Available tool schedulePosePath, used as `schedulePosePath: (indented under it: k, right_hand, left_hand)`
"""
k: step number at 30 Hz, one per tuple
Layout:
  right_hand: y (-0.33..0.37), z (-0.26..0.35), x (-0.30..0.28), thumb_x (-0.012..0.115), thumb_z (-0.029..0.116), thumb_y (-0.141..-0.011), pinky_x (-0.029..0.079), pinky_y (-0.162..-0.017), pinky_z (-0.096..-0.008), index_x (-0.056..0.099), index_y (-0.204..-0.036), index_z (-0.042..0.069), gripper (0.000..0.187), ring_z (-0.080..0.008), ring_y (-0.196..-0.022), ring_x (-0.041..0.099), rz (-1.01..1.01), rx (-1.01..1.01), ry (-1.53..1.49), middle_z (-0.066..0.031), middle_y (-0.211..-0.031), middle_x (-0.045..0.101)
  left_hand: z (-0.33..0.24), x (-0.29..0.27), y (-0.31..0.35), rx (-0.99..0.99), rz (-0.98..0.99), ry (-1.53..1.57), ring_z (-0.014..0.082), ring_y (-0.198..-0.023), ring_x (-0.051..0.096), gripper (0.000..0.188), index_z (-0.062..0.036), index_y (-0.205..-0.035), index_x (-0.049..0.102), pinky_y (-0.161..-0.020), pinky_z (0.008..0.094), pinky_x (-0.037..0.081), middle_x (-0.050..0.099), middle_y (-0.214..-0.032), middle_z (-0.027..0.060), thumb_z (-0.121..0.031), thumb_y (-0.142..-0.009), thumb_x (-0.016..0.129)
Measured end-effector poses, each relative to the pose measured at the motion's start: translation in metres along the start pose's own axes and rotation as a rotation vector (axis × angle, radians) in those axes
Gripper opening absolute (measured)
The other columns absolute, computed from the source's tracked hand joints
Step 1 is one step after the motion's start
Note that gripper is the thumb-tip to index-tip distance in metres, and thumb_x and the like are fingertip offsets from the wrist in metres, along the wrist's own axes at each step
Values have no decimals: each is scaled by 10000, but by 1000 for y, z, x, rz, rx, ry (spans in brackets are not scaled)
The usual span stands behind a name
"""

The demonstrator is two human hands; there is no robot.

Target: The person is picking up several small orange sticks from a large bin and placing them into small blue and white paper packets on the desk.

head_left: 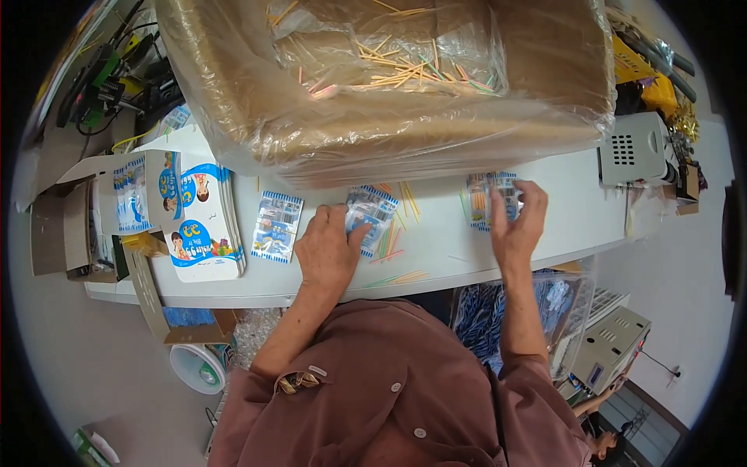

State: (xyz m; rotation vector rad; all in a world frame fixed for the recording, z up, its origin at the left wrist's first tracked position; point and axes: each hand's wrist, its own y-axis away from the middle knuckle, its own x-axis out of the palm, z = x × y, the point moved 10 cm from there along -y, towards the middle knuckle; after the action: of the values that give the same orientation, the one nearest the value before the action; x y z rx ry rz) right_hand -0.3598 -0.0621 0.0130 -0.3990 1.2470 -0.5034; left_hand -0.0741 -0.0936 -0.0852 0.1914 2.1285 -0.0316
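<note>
My left hand [327,247] holds the left edge of a clear blue-and-white packet [377,212] on the white table, its thumb over the packet's lower part and its fingers curled beside it. Another flat packet [277,227] lies just left of that hand. Further right, my right hand [517,232] grips a similar packet [479,204] with thumb and fingers around its right part. Thin coloured sticks [389,243], yellow, pink and green, lie on the table between the hands. Some stick ends are partly under the left-hand packet.
A large plastic-lined box [381,144] holding loose sticks stands at the far side. A stack of printed cartons [206,226] and an upright carton of packets [132,198] are left. A grey machine [634,152] sits right. Below the table are a clear bin [556,319] and white bucket [185,364].
</note>
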Motion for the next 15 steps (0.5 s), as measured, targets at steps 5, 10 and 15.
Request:
schedulePosePath:
  k: [5,10,15]
  right_hand:
    - [11,33,27,731,15,-824,489,-665,-279,620,-1015,5,221,-144,-767,589,251,264,-501,-98,-933,623]
    - [-82,50,-75,583,-95,-860,477,-781,-294,616,-985,-34,143,-181,-858,578,21,-84,-466,-102,-927,608]
    - [-201,94,-33,621,24,-893,474,-768,-289,618,-1011,-27,129,-209,-817,589,466,-311,-328,-116,-922,617]
  left_hand:
    - [6,2,5,-6,-6,54,310,-832,658,355,-72,-1062,630,-678,409,523,643,-947,108,-278,-810,772]
    - [-9,-38,26,249,-208,267,311,-835,622,358,-78,-1100,612,-679,419,513,602,-973,110,-245,-815,752]
    - [-60,-194,43,553,-837,31,434,-1250,433,342,-115,-1101,679,-985,592,403,555,-1241,112,-295,-822,763]
